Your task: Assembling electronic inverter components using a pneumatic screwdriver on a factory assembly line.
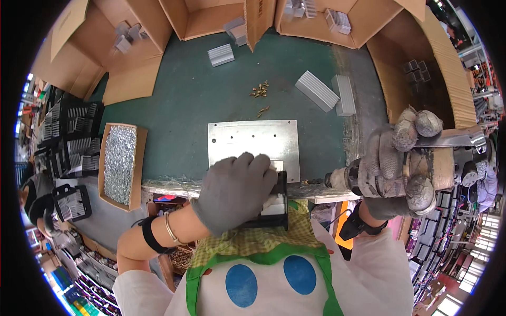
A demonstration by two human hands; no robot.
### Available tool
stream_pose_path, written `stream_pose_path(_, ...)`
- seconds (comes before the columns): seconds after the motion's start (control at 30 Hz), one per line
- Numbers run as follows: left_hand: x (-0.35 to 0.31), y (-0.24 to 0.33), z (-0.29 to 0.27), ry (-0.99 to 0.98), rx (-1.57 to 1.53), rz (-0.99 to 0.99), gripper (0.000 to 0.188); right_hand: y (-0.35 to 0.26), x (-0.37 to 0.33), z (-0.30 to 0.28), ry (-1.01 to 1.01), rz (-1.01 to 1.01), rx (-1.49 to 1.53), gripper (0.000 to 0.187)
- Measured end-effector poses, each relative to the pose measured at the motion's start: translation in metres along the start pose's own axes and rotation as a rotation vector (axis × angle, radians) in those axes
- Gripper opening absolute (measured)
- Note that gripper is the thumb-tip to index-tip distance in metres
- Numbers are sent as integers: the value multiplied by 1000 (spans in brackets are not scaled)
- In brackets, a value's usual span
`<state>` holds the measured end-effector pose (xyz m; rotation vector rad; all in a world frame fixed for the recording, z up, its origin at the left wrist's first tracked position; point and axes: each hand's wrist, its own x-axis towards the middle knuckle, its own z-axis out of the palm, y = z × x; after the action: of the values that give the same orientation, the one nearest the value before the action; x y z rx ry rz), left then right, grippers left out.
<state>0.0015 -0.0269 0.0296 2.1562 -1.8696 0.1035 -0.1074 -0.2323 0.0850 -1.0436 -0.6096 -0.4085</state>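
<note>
Right hand (380,164) wrapped round power driver (444,168), left hand (237,192) over black frame (285,203) at silver plate's (253,139) near edge, grip hidden, can't tell; visible plate holes look unfilled, screws (259,90) loose beyond, fastening seemingly left.

The fisheye view looked down from my head, near above my left hand (237,192), right hand (387,155) and workbench (179,95).

bright, even light glints off the metal plate (252,143) while fisheye distortion curves the edges.
</note>
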Motion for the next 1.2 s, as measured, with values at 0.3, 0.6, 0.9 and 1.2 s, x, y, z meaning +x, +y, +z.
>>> stream_pose_path(0.3,24,-22,-1,-439,-140,-154,44,15,-13,7,192,22,-40,65)
stream_pose_path(0.6,20,-23,2,-390,-173,-134,45,41,-15,25,430,207,-133,64)
stream_pose_path(0.9,2,-30,21,-133,-473,-67,35,59,-1,32,335,326,-613,48)
stream_pose_path(1.2,1,-48,46,-216,-482,142,47,57,23,50,362,104,-741,40)
